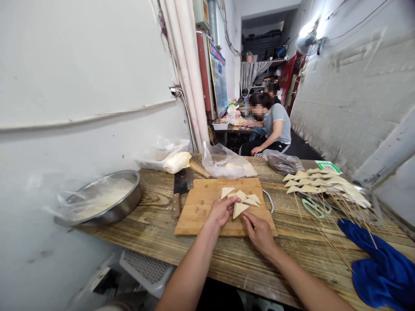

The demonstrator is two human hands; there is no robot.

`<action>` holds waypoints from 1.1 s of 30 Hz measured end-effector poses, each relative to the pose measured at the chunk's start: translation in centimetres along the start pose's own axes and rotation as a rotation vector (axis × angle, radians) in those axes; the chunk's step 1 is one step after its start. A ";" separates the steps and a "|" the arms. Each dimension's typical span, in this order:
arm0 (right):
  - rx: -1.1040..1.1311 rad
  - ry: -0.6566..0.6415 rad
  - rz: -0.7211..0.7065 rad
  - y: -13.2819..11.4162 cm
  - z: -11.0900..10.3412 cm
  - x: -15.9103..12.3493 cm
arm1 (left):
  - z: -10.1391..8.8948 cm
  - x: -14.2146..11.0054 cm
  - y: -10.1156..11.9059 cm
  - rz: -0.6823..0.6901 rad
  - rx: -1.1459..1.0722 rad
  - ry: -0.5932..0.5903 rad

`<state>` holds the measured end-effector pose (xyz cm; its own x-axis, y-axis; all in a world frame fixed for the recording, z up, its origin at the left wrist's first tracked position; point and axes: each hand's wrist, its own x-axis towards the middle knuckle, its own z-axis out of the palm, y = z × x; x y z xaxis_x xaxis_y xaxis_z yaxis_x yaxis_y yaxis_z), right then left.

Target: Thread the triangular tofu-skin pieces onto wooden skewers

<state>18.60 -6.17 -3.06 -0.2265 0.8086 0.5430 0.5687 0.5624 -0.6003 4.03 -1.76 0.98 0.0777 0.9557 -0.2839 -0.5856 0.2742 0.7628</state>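
At centre frame, both hands pinched one tofu triangle [240, 209] on the cutting board [201, 207], left hand [222, 211] and right hand [259, 233] gripping opposite edges; skewered triangles [324, 183] lay right

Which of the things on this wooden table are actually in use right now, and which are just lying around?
In use:
left hand
right hand
pale triangular slices
wooden cutting board

Lying about:
cleaver with wooden handle
plastic-covered steel basin
green-handled scissors
blue cloth
skewered triangles on bamboo sticks
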 end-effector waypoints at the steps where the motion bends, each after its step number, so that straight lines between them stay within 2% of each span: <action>1: -0.003 0.011 -0.003 0.0 0.0 0.0 | -0.1 -0.1 0.1 -0.016 -0.006 -0.023; 5: -0.023 0.067 0.016 0.2 -0.1 0.2 | -0.1 -0.5 0.2 -0.115 0.025 -0.183; 7: -0.015 0.074 0.027 0.1 -0.2 0.3 | 0.0 -0.7 0.0 -0.141 0.070 -0.204; 13: -0.004 0.064 0.029 -0.3 -0.4 0.5 | 0.6 -0.7 -1.1 -0.110 0.100 -0.095; 24: 0.002 0.026 0.018 -0.3 -0.4 0.3 | 0.7 -0.5 -1.2 -0.053 0.034 -0.036; 26: 0.003 0.029 0.008 -0.2 -0.3 0.3 | 0.6 -0.4 -1.1 -0.062 0.039 -0.040; 30: -0.036 0.055 0.053 -0.3 -0.3 0.1 | 0.6 -0.6 -0.7 -0.084 0.074 -0.128; 33: -0.073 0.051 0.057 -0.6 -0.4 -0.1 | 0.4 -0.6 -0.4 0.068 0.071 -0.055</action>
<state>18.55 -6.64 -2.51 -0.1530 0.8282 0.5392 0.6358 0.5002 -0.5879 4.53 -2.35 1.07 0.0850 0.9762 -0.1993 -0.5322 0.2136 0.8192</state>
